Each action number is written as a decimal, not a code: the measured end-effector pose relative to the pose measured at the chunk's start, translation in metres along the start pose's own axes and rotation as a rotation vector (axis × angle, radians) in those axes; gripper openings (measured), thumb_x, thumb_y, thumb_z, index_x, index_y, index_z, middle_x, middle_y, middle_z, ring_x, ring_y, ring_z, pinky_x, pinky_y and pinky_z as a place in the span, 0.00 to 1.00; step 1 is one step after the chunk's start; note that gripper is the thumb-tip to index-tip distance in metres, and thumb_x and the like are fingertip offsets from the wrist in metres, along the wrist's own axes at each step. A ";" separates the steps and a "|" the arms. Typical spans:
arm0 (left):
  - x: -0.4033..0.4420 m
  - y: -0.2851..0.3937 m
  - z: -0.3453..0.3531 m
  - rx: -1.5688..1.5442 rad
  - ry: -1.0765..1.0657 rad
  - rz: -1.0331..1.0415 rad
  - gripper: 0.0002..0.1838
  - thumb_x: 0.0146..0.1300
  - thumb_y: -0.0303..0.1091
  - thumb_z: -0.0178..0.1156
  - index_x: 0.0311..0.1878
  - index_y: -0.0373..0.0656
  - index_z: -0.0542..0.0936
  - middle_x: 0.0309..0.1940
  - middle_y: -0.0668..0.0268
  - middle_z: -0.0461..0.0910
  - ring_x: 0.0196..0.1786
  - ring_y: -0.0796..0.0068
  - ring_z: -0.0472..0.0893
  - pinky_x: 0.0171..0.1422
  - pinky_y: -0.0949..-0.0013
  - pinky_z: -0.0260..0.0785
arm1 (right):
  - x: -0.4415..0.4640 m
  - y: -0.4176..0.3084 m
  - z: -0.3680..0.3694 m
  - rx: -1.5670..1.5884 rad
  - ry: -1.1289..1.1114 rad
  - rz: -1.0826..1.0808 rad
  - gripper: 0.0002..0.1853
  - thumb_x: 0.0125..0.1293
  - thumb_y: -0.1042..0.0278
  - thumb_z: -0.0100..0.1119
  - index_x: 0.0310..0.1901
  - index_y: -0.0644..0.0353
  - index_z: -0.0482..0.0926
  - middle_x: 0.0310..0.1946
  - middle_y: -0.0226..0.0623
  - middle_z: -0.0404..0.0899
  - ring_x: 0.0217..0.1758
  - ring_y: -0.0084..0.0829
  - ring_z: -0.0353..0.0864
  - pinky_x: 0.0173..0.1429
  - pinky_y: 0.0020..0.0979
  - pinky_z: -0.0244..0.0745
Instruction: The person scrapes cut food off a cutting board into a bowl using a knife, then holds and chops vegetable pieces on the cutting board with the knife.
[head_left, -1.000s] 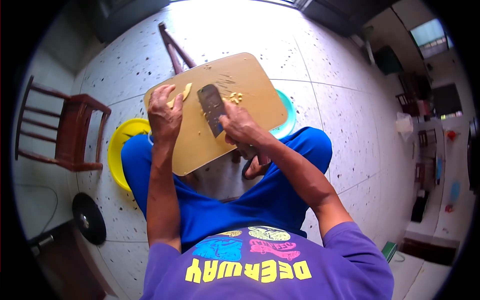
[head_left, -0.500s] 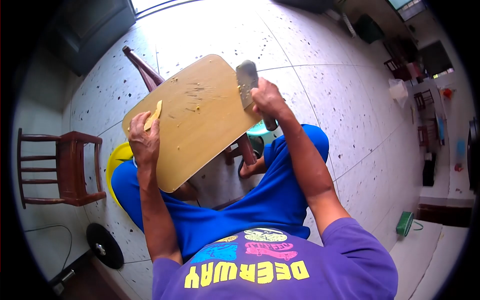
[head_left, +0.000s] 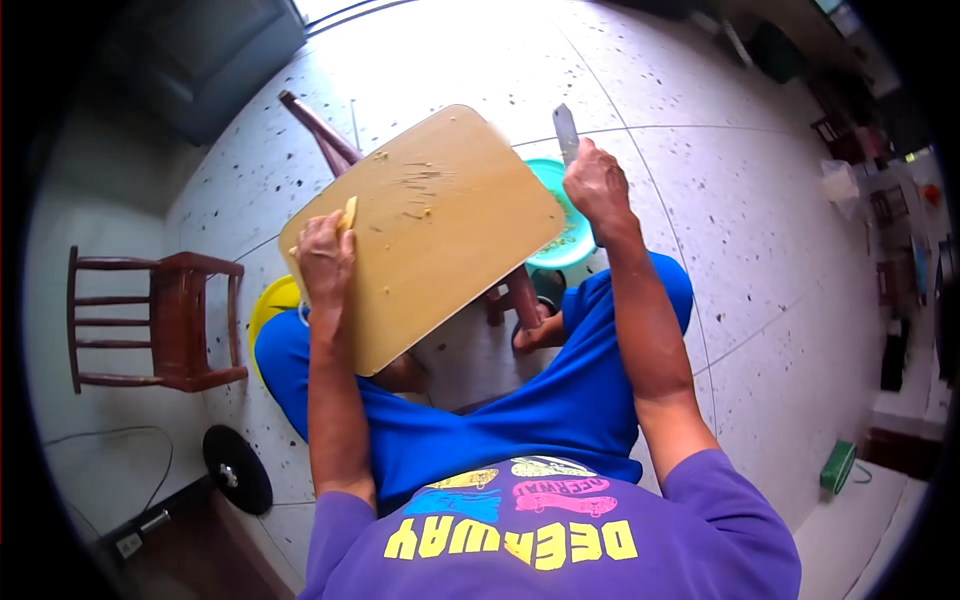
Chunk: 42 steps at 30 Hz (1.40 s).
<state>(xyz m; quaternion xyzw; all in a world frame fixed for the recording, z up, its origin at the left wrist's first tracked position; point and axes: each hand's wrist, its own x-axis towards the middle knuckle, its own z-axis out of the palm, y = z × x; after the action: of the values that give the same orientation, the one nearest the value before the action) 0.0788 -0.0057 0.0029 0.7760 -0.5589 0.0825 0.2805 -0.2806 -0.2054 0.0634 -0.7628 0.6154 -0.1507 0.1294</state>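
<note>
A tan board with rounded corners rests before me, tilted across my view, with dark cut marks and small yellow crumbs on it. Near its left edge, my left hand curls its fingers around a pale yellow piece of food, whose exact kind I cannot tell. My right hand grips a broad-bladed knife, lifted off the board's right side with the blade pointing away from me. Below that hand a turquoise basin stands partly under the board's edge, with small bits inside.
Reddish-brown wooden legs show beneath the board. On the left are a wooden chair, a yellow object by my knee and a black disc. A green box-like item lies at the far right.
My right hand has carried the knife away from the board's right edge, out beyond it over the basin. The basin shows much more now. My left hand stays on the food piece; the whole view has shifted.
</note>
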 end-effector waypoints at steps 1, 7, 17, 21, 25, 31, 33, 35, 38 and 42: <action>0.000 0.003 0.001 -0.016 -0.010 0.001 0.16 0.65 0.28 0.70 0.56 0.41 0.89 0.52 0.57 0.86 0.57 0.51 0.83 0.66 0.51 0.75 | -0.001 -0.001 -0.001 -0.004 -0.014 -0.012 0.14 0.72 0.70 0.51 0.52 0.69 0.80 0.47 0.64 0.88 0.54 0.62 0.89 0.61 0.56 0.83; -0.007 0.051 -0.003 -0.229 -0.089 0.111 0.09 0.69 0.26 0.67 0.49 0.41 0.91 0.44 0.57 0.86 0.50 0.52 0.84 0.60 0.53 0.77 | -0.024 -0.030 -0.018 0.375 0.042 -0.091 0.14 0.71 0.68 0.53 0.50 0.70 0.78 0.44 0.68 0.86 0.50 0.65 0.88 0.58 0.55 0.83; -0.033 0.066 -0.025 -0.238 -0.212 0.210 0.17 0.62 0.22 0.67 0.55 0.41 0.88 0.53 0.57 0.85 0.55 0.52 0.84 0.63 0.53 0.77 | -0.059 -0.096 -0.001 0.561 -0.431 -0.148 0.15 0.76 0.70 0.57 0.58 0.69 0.77 0.29 0.46 0.86 0.24 0.34 0.85 0.32 0.38 0.82; -0.037 0.066 -0.018 -0.277 -0.241 0.135 0.13 0.64 0.26 0.67 0.52 0.42 0.87 0.48 0.56 0.83 0.53 0.51 0.83 0.61 0.52 0.77 | -0.066 -0.112 0.006 0.597 -0.465 -0.204 0.10 0.77 0.72 0.54 0.53 0.68 0.76 0.25 0.44 0.82 0.23 0.34 0.85 0.29 0.38 0.82; -0.038 0.082 -0.020 -0.290 -0.234 0.192 0.12 0.65 0.28 0.68 0.52 0.41 0.87 0.46 0.56 0.82 0.53 0.51 0.84 0.61 0.52 0.77 | -0.061 -0.108 0.034 0.460 -0.290 -0.422 0.06 0.74 0.74 0.53 0.47 0.67 0.75 0.30 0.52 0.82 0.31 0.47 0.84 0.38 0.46 0.80; -0.038 0.080 -0.015 -0.323 -0.229 0.203 0.10 0.66 0.26 0.66 0.50 0.41 0.87 0.46 0.56 0.82 0.53 0.52 0.84 0.61 0.52 0.77 | -0.060 -0.112 0.038 0.408 -0.243 -0.518 0.07 0.69 0.75 0.53 0.45 0.68 0.75 0.38 0.65 0.83 0.47 0.68 0.83 0.53 0.60 0.77; -0.039 0.080 -0.015 -0.327 -0.233 0.191 0.10 0.66 0.25 0.65 0.50 0.41 0.86 0.47 0.55 0.82 0.53 0.52 0.84 0.61 0.52 0.77 | -0.060 -0.112 0.041 0.378 -0.235 -0.545 0.07 0.68 0.75 0.53 0.45 0.68 0.75 0.38 0.65 0.83 0.46 0.68 0.83 0.53 0.60 0.77; -0.038 0.082 -0.018 -0.325 -0.249 0.188 0.10 0.66 0.24 0.64 0.49 0.41 0.86 0.46 0.55 0.82 0.53 0.51 0.84 0.61 0.52 0.77 | -0.060 -0.113 0.044 0.341 -0.238 -0.556 0.08 0.68 0.76 0.53 0.46 0.67 0.75 0.38 0.65 0.83 0.46 0.68 0.83 0.53 0.60 0.77; -0.036 0.082 -0.021 -0.319 -0.264 0.194 0.10 0.66 0.24 0.63 0.49 0.40 0.86 0.46 0.54 0.82 0.53 0.50 0.84 0.61 0.52 0.78 | -0.056 -0.119 0.047 0.259 -0.273 -0.581 0.08 0.68 0.76 0.53 0.46 0.67 0.76 0.39 0.65 0.83 0.48 0.67 0.83 0.54 0.60 0.78; -0.036 0.085 -0.018 -0.296 -0.274 0.170 0.10 0.66 0.23 0.63 0.49 0.41 0.86 0.46 0.53 0.82 0.53 0.49 0.84 0.61 0.51 0.78 | -0.053 -0.137 0.043 0.190 -0.326 -0.546 0.08 0.72 0.74 0.53 0.48 0.69 0.76 0.42 0.66 0.84 0.51 0.69 0.83 0.57 0.60 0.77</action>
<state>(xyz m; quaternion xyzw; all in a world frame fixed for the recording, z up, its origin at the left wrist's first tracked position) -0.0082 0.0149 0.0312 0.6804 -0.6612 -0.0834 0.3047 -0.1511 -0.1248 0.0720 -0.8982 0.3425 -0.1123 0.2515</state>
